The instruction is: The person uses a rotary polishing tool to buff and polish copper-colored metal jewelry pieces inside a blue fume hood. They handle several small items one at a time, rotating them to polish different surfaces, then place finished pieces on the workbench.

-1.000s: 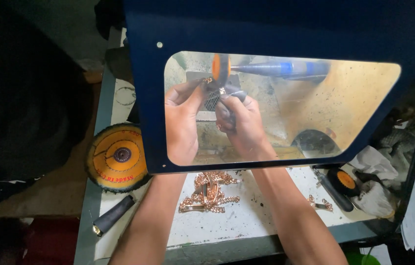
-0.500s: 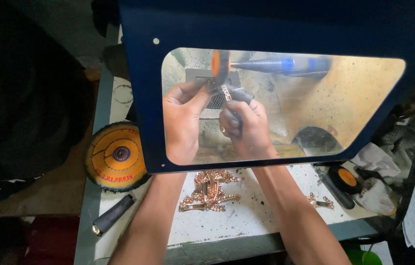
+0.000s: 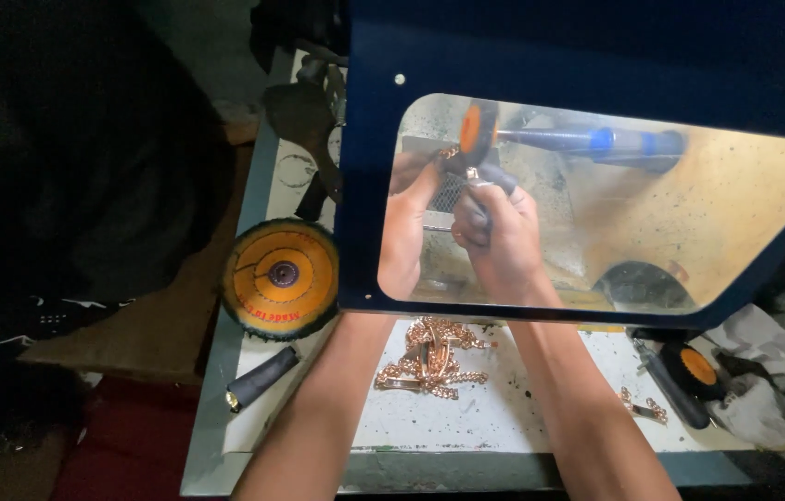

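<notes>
Behind the blue guard's clear window, both hands pinch a small copper-coloured piece, left hand and right hand closed on it, against the orange polishing wheel. The wheel's shaft runs rightward from it. The piece's own axis cannot be told. Below the window lies a heap of copper chains.
</notes>
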